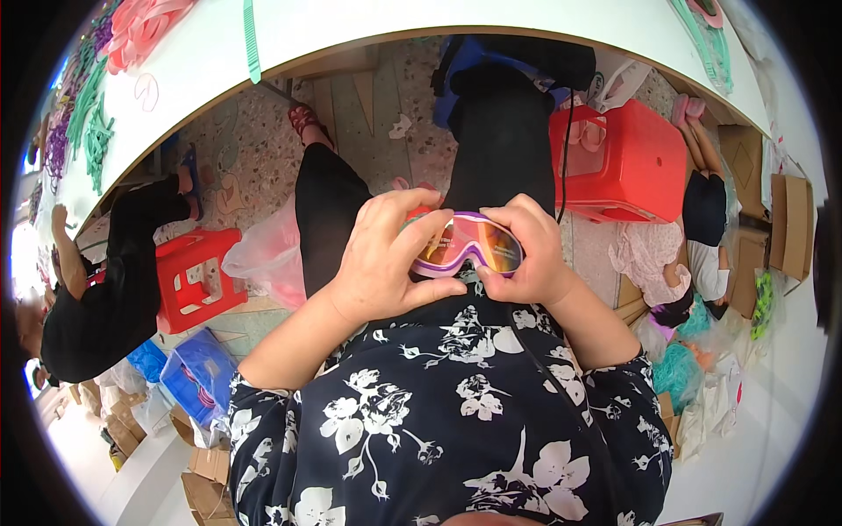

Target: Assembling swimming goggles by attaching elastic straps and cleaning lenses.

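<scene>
Between my two hands, above my lap, is a pair of swim goggles (498, 249) with a purple frame and orange, mirror-like lenses. My left hand (386, 254) grips the goggles' left side, its fingers curled over the top and its thumb below. On the opposite side, my right hand (537, 250) pinches the edge of the right lens with thumb and fingers. Part of the goggles' outer rim is hidden behind my fingers. Some dark print shows on the lenses.
A white table (351, 22) curves ahead, bearing pink straps (145, 35), green straps (95, 123) and a single green strap (252, 39). Red stools (627, 162) stand on both sides. Other people sit left and right. A clear plastic bag (270, 250), a blue crate (200, 373) and cardboard boxes (791, 223) lie around.
</scene>
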A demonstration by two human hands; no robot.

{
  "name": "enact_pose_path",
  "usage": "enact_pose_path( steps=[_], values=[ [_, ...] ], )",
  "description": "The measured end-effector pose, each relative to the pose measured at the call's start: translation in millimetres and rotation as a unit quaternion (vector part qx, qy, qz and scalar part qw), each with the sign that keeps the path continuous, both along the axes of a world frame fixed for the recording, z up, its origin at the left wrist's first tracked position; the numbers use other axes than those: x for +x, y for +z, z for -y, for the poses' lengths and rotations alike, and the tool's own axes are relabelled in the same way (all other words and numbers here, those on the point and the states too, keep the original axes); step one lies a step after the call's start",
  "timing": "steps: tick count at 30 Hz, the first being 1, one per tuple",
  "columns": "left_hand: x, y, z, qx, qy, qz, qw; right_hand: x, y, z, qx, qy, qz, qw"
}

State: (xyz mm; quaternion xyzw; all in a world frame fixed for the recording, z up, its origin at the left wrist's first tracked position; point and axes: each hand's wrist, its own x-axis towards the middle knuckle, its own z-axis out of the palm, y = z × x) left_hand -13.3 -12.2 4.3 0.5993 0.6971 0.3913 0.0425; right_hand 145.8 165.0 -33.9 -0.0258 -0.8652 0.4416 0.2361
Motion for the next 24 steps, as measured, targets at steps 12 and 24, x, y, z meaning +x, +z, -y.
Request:
enact_pose_path(
  steps=[12,24],
  values=[
    [-0.5,-28.0,-30.0,-0.083,-0.019,0.049,0.995,-7.1,-12.4,-16.4,-0.038,0.007,0.022,0.999],
    [2.5,-48.1,-45.0,-0.06,0.001,0.059,0.997,-23.6,-29.4,-38.4,-0.091,0.101,0.082,0.987]
  ],
)
